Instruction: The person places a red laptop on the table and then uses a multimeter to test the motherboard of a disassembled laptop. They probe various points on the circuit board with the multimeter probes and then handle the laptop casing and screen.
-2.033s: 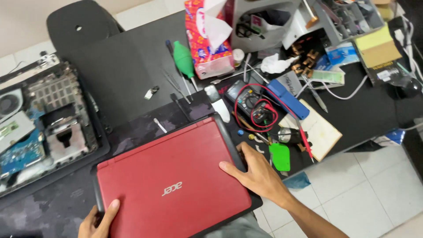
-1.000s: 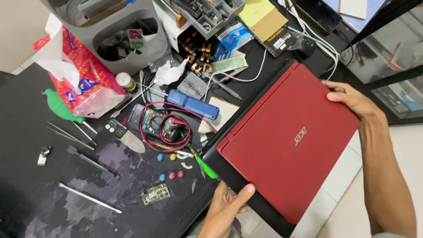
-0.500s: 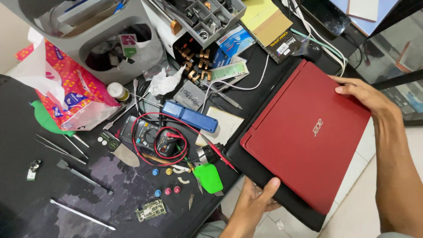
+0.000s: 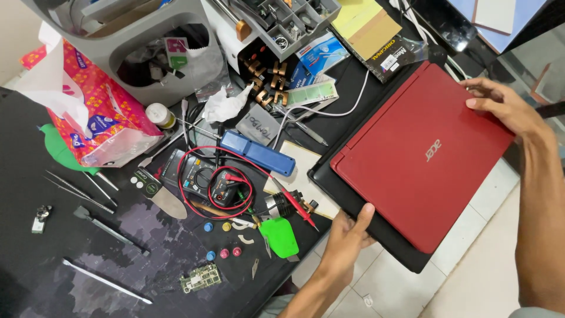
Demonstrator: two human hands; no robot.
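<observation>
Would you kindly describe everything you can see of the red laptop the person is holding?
The red laptop is closed, its matte red lid facing up with a small silvery logo near the middle and a hinge strip along the upper-left edge. It lies flat and skewed, stacked on a slightly larger black slab, partly over the edge of the black worktable above the tiled floor. The left hand grips the stack's near edge; the right hand rests on the far corner.
</observation>
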